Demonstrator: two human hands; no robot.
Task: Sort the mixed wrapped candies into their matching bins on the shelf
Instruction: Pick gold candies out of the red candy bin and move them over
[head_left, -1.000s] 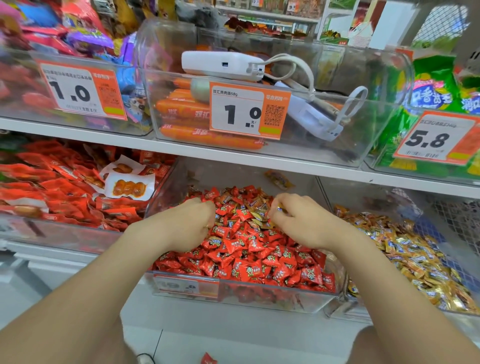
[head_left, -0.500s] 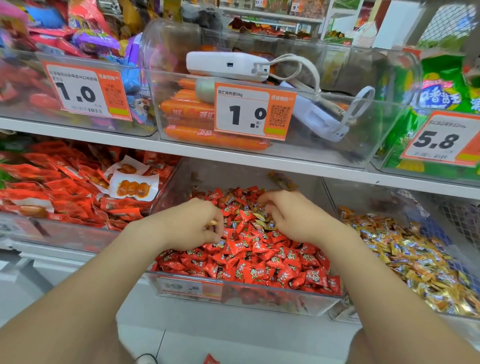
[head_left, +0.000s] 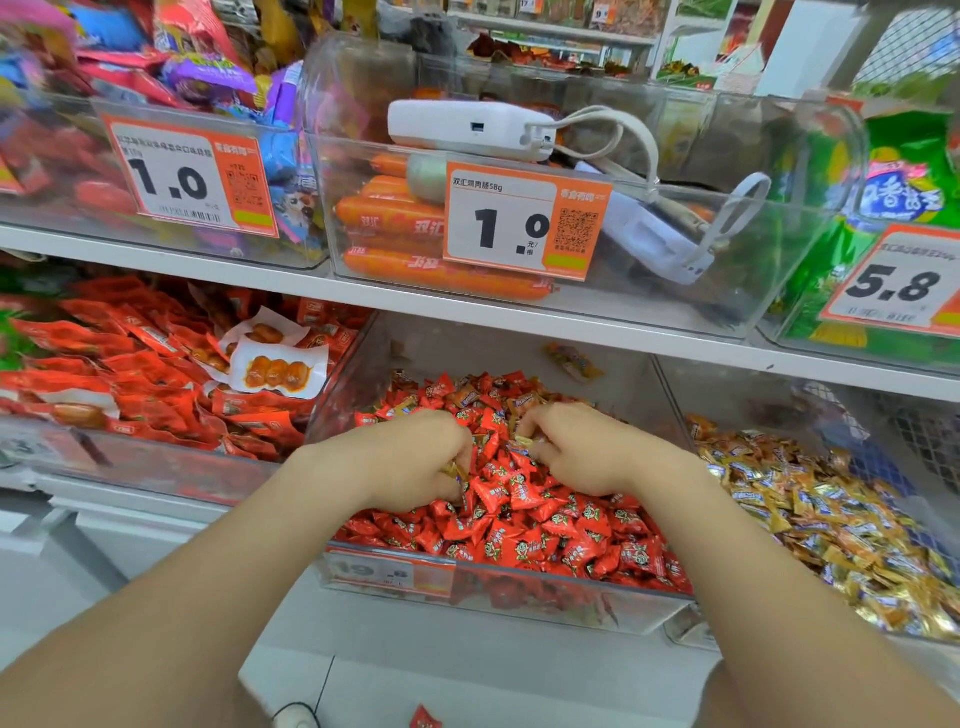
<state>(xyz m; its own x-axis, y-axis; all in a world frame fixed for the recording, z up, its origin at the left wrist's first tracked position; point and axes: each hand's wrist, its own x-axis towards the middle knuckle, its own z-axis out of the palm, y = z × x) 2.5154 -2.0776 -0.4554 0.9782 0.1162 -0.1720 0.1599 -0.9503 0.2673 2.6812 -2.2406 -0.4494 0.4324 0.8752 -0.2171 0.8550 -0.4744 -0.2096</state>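
Note:
A clear middle bin (head_left: 488, 603) on the lower shelf holds a heap of red wrapped candies (head_left: 545, 530) with gold ones mixed in near the back. My left hand (head_left: 410, 462) lies in the heap, fingers curled round gold wrapped candies (head_left: 453, 474) that stick out under the knuckles. My right hand (head_left: 576, 449) is just to the right, its fingertips pinching a gold candy (head_left: 524, 440). The bin of gold candies (head_left: 831, 525) stands to the right.
To the left is a bin of red snack packs (head_left: 130, 374). The upper shelf carries bins with sausages (head_left: 395, 218), a white power bank (head_left: 467, 127) with cable, and price tags. One red candy (head_left: 425, 717) lies on the floor below.
Both hands have shifted a little within the red heap and drawn closer together. My right hand has curled over a gold candy.

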